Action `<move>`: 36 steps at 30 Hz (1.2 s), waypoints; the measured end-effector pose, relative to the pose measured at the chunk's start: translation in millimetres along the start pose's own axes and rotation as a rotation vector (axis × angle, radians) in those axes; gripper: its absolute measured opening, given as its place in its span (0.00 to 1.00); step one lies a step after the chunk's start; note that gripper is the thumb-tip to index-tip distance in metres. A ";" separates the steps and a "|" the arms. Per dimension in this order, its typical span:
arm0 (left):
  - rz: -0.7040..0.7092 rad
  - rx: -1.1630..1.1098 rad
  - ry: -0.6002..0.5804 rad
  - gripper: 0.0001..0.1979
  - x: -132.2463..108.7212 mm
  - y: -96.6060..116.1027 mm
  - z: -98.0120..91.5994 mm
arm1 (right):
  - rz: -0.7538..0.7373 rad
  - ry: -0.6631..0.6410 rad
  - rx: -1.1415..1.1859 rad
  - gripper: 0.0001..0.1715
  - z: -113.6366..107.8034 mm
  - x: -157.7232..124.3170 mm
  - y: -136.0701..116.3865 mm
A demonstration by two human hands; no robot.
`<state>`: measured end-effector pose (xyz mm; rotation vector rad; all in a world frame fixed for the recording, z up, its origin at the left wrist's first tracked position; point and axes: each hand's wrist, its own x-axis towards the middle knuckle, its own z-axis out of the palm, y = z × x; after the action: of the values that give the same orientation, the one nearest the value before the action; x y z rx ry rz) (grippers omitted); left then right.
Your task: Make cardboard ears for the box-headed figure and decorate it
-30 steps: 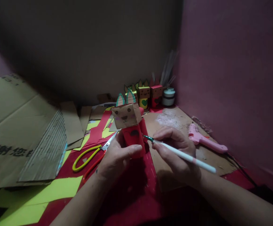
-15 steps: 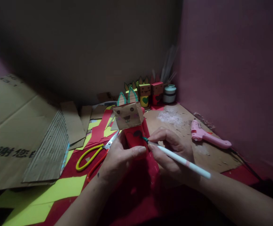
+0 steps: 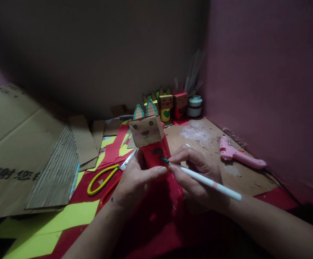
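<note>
My left hand (image 3: 138, 176) is wrapped round the red body of a cardboard animal figure (image 3: 147, 131), its thumb across the front. The figure has a brown box head with a drawn face and two upright ears edged in green. A dark patch shows on its red chest. Pinched in my right hand (image 3: 196, 172) is a white marker pen (image 3: 205, 180) with a green tip, which meets the chest beside the dark patch. Scissors (image 3: 104, 180) with one yellow and one red handle lie left of my left hand, partly hidden by it.
Similar figures (image 3: 166, 104) stand at the back beside a lidded jar (image 3: 194, 107). A pink glue gun (image 3: 238, 154) lies on a cardboard sheet (image 3: 248, 185) at right. Cut cardboard (image 3: 18, 144) and yellow paper (image 3: 61, 219) spread over the left side. A purple wall (image 3: 266, 79) bounds the right.
The pen tip has shifted slightly left and up against the chest. The figure's head sits a little higher in view. Both grips stay the same.
</note>
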<state>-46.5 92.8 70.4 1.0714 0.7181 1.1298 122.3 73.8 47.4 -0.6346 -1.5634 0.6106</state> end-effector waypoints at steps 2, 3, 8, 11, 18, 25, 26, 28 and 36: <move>0.011 -0.001 0.006 0.24 0.5 -0.8 -0.4 | 0.022 0.026 0.007 0.06 0.5 0.7 -0.4; 0.007 0.000 0.012 0.25 0.7 -1.0 -0.2 | 0.024 0.031 0.009 0.06 0.8 1.0 -0.5; 0.008 0.005 -0.009 0.22 1.7 -0.7 1.6 | -0.012 -0.023 0.014 0.06 1.7 0.5 0.8; 0.024 0.005 -0.015 0.21 2.4 -1.4 1.0 | -0.018 -0.029 0.021 0.07 0.9 0.4 1.2; 0.007 -0.002 0.003 0.26 2.2 -3.3 -1.5 | 0.015 -0.010 0.029 0.05 -0.2 0.6 1.4; 0.002 0.004 0.012 0.27 1.1 -4.1 -1.0 | 0.020 -0.001 0.027 0.06 -0.2 0.9 0.9; 0.001 0.005 0.014 0.27 1.1 -4.3 -1.4 | 0.024 0.002 0.029 0.05 -0.4 1.0 1.0; 0.008 0.009 0.008 0.27 1.5 -4.3 -2.4 | 0.007 -0.011 0.022 0.06 -0.8 0.8 1.7; 0.025 0.049 0.003 0.28 1.4 -3.7 -2.1 | 0.025 -0.004 0.029 0.07 0.3 -0.2 1.4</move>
<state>-46.7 94.5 66.3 1.1232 0.7397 1.1404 122.1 74.7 46.3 -0.6322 -1.5497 0.6519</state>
